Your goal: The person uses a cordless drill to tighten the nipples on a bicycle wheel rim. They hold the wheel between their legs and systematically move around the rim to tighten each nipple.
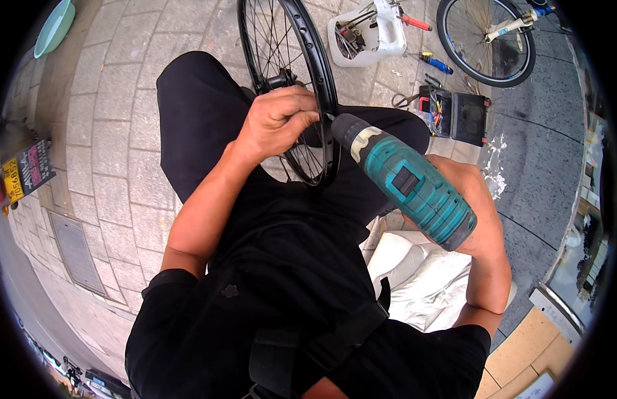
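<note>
A black bicycle wheel stands upright between my knees, its rim edge facing right and its spokes and hub showing on the left. My left hand is closed at the inner side of the rim, thumb and fingers pinched by the spokes; whatever small part lies between the fingertips is hidden. My right hand grips a teal cordless drill, mostly seen from above. The drill points up and left, and its bit tip is at the outer face of the rim, across from my left fingertips. Whether it touches the rim, I cannot tell.
Beyond the wheel sits a cut-open white plastic jug of tools. Right of it are a blue-and-yellow screwdriver, an open black toolbox and a bicycle's wheel. White sheeting lies beneath my right arm. A green basin is far left.
</note>
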`<act>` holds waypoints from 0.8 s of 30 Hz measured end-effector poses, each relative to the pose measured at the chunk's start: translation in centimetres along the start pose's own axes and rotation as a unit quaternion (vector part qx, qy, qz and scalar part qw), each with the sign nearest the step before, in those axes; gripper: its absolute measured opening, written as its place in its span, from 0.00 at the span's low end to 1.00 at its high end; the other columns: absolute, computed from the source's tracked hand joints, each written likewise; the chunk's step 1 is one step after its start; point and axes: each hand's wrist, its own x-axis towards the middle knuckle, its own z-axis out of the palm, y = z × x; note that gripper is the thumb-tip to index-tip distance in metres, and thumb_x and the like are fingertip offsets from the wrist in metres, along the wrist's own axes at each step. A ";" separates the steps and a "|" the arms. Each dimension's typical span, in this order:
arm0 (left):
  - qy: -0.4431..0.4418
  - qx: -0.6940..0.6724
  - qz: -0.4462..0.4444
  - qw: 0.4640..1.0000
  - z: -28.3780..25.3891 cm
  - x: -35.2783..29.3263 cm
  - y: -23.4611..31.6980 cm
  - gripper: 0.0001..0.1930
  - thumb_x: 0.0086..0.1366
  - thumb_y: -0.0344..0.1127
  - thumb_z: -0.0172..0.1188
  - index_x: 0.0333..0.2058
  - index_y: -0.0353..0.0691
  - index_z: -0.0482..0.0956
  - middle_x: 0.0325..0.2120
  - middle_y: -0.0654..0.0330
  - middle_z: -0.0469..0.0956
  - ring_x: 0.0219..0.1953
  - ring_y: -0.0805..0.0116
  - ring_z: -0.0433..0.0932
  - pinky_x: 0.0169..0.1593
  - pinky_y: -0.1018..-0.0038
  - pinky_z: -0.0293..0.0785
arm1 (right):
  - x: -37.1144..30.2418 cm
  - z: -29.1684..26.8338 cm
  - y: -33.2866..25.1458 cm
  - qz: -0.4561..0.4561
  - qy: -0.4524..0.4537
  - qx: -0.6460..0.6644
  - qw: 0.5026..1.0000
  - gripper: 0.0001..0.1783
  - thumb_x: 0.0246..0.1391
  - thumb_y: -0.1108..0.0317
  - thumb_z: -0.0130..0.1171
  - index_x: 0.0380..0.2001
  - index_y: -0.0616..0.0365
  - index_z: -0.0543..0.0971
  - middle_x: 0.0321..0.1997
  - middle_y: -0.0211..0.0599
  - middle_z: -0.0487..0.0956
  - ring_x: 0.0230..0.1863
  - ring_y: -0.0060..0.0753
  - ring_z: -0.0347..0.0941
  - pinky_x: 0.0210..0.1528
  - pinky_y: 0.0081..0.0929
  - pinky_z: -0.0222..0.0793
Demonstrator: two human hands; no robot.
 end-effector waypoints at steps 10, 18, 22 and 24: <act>-0.012 0.028 0.041 0.999 0.4 1.0 0.6 0.04 0.62 0.19 0.69 0.35 0.31 0.85 0.35 0.51 0.85 0.34 0.59 0.86 0.38 0.68 0.83 | 2.7 -3.5 -3.2 0.056 -0.101 -0.102 0.988 0.22 0.38 0.65 0.71 0.37 0.66 0.80 0.32 0.55 0.81 0.35 0.68 0.79 0.38 0.44 0.76; -0.017 0.032 0.050 0.998 0.5 1.1 0.6 0.04 0.60 0.20 0.72 0.33 0.31 0.85 0.36 0.49 0.85 0.38 0.54 0.87 0.43 0.65 0.83 | 2.5 -3.6 -2.7 0.069 -0.099 -0.078 0.990 0.21 0.39 0.66 0.72 0.37 0.66 0.79 0.31 0.52 0.79 0.32 0.65 0.78 0.38 0.40 0.75; -0.018 0.028 0.045 0.998 0.7 1.1 0.4 0.05 0.60 0.20 0.72 0.33 0.31 0.85 0.36 0.49 0.86 0.39 0.53 0.87 0.43 0.65 0.83 | 2.6 -3.7 -2.9 0.076 -0.107 -0.078 0.988 0.21 0.39 0.66 0.71 0.37 0.66 0.79 0.31 0.52 0.80 0.32 0.65 0.78 0.38 0.41 0.76; -0.020 0.022 0.045 0.999 0.7 1.1 0.3 0.05 0.60 0.20 0.72 0.34 0.31 0.85 0.36 0.49 0.86 0.38 0.54 0.87 0.43 0.65 0.84 | 2.6 -3.7 -3.1 0.080 -0.109 -0.081 0.988 0.21 0.39 0.66 0.71 0.37 0.66 0.79 0.31 0.53 0.80 0.32 0.65 0.78 0.38 0.41 0.76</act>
